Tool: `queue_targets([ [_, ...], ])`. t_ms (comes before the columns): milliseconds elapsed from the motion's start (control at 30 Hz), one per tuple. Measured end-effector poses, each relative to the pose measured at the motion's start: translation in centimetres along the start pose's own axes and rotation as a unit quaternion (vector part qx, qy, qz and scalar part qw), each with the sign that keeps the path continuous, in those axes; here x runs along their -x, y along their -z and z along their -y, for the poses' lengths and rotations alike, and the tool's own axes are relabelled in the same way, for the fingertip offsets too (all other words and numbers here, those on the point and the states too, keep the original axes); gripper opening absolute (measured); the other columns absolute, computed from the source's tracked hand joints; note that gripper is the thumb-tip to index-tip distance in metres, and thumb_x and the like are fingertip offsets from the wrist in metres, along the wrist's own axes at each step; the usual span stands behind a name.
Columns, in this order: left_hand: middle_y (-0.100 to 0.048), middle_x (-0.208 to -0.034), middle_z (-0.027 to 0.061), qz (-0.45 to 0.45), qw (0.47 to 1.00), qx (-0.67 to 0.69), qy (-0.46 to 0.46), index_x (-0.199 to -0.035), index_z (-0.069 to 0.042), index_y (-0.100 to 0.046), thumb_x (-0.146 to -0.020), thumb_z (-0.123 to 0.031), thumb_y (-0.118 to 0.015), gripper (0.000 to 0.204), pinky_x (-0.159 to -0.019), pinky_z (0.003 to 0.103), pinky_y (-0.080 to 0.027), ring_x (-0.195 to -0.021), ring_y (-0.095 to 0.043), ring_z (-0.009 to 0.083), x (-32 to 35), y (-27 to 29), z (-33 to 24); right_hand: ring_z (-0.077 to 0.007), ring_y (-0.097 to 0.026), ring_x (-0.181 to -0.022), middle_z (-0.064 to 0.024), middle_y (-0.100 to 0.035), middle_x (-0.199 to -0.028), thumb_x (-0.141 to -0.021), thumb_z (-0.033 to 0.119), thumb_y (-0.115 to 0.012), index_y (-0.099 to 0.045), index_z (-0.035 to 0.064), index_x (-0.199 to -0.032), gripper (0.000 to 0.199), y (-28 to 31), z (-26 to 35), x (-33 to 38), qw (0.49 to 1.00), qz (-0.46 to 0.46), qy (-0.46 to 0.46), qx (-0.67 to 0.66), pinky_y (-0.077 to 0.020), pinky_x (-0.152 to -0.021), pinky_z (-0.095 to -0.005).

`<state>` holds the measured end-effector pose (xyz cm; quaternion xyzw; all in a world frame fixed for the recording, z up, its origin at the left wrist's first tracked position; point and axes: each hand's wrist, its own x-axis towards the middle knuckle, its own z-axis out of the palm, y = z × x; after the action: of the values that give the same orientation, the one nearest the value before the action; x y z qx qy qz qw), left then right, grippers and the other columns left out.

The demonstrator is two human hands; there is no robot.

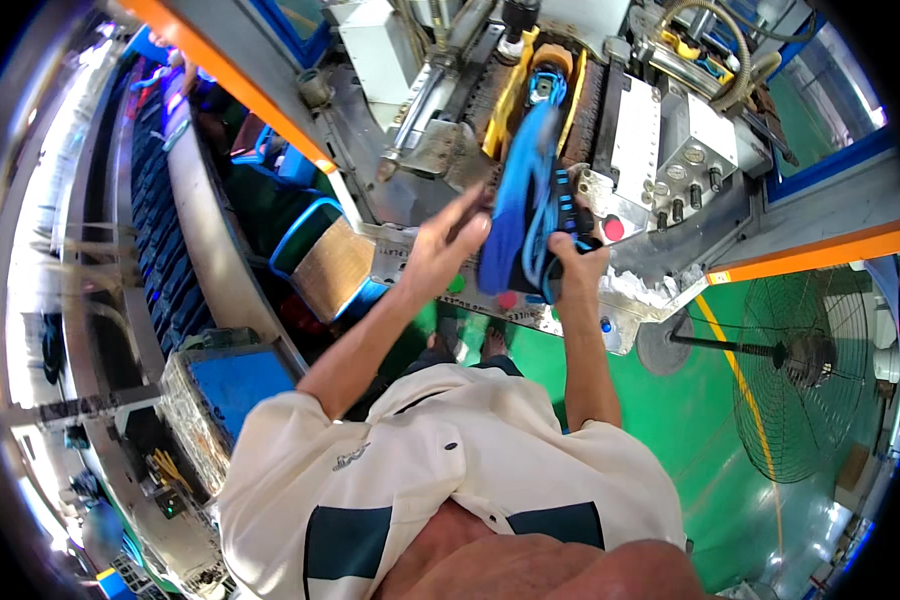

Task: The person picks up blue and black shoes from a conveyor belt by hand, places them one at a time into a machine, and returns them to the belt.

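Observation:
A blue shoe point(515, 215) with a black, blue-studded sole is tilted in front of the machine, its upper smeared by motion. My right hand point(578, 262) grips its sole side, thumb pressed on the near end. To the left of the shoe, my left hand point(445, 240) has its fingers stretched out and apart, close to the blue upper. Beyond the shoe, yellow clamp plates point(511, 95) and an orange pad point(552, 58) surround a blue part with a buckle-like piece point(544, 88). Whether that part belongs to the held shoe I cannot tell.
On the machine's front panel sits a red button point(613, 229), with a valve block point(695, 150) behind it. A stool point(332, 268) and a conveyor point(210, 210) stand at left. On the right is a large wire-caged fan point(805, 360) on the green floor.

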<state>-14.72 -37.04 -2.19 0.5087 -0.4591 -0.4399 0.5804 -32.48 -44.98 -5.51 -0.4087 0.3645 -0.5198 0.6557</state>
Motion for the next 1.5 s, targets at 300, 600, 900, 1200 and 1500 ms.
queue_targets([
  [300, -0.062, -0.106, 0.0227, -0.174, 0.927, -0.331, 0.009, -0.113, 0.005, -0.056, -0.071, -0.038, -0.073, 0.062, -0.081, 0.045, -0.049, -0.100, -0.061, 0.0354, -29.1, -1.9, 13.3, -0.0189, -0.054, -0.103, -0.0108, -0.055, -0.115, -0.070, 0.007, -0.076, -0.049, -0.0021, -0.124, 0.061, 7.7, 5.1, -3.0, 0.952, -0.214, 0.178, 0.127, -0.0418, -0.093, -0.0306],
  [600, -0.065, -0.077, 0.0131, -0.180, 0.964, -0.178, 0.078, -0.087, 0.002, -0.061, -0.065, -0.017, -0.073, 0.032, -0.062, 0.038, -0.053, -0.067, -0.064, 0.0255, -33.4, 1.0, 15.3, -0.0146, -0.060, -0.075, -0.0083, -0.065, -0.086, -0.068, 0.012, -0.076, -0.056, -0.0032, -0.114, 0.052, 6.7, 8.4, -15.0, 0.904, -0.230, 0.157, 0.324, -0.0490, -0.074, -0.0261],
  [900, -0.061, -0.087, 0.0046, -0.180, 0.963, 0.111, 0.169, -0.102, 0.003, -0.062, -0.071, -0.013, -0.071, 0.037, -0.069, 0.024, -0.042, -0.079, -0.056, 0.0117, -8.1, 12.5, 1.9, -0.0314, -0.063, -0.100, -0.0211, -0.065, -0.104, -0.061, 0.041, -0.078, -0.062, -0.0050, -0.106, 0.066, -5.0, -0.1, -36.2, 0.722, -0.066, -0.035, 0.688, -0.0486, -0.087, -0.0363],
  [1200, -0.063, -0.084, 0.0009, -0.492, 0.868, 0.016, 0.067, -0.099, -0.002, -0.062, -0.077, -0.015, -0.070, 0.027, -0.055, 0.017, -0.043, -0.067, -0.057, 0.0058, 14.6, 18.5, -3.3, -0.0342, -0.066, -0.091, -0.0236, -0.065, -0.098, -0.070, 0.040, -0.075, -0.046, -0.0046, -0.106, 0.064, -6.6, -12.2, -38.2, 0.671, -0.098, 0.040, 0.734, -0.0532, -0.078, -0.0414],
  [1500, -0.062, -0.092, 0.0067, -0.695, 0.695, 0.166, 0.077, -0.099, 0.002, -0.061, -0.075, -0.008, -0.072, 0.028, -0.083, 0.026, -0.042, -0.087, -0.057, 0.0137, 24.7, 9.6, 1.8, -0.0333, -0.063, -0.094, -0.0220, -0.062, -0.107, -0.084, 0.019, -0.064, -0.052, -0.0086, -0.118, 0.046, -9.0, -8.1, -22.8, 0.759, 0.113, 0.363, 0.529, -0.0510, -0.078, -0.0391],
])
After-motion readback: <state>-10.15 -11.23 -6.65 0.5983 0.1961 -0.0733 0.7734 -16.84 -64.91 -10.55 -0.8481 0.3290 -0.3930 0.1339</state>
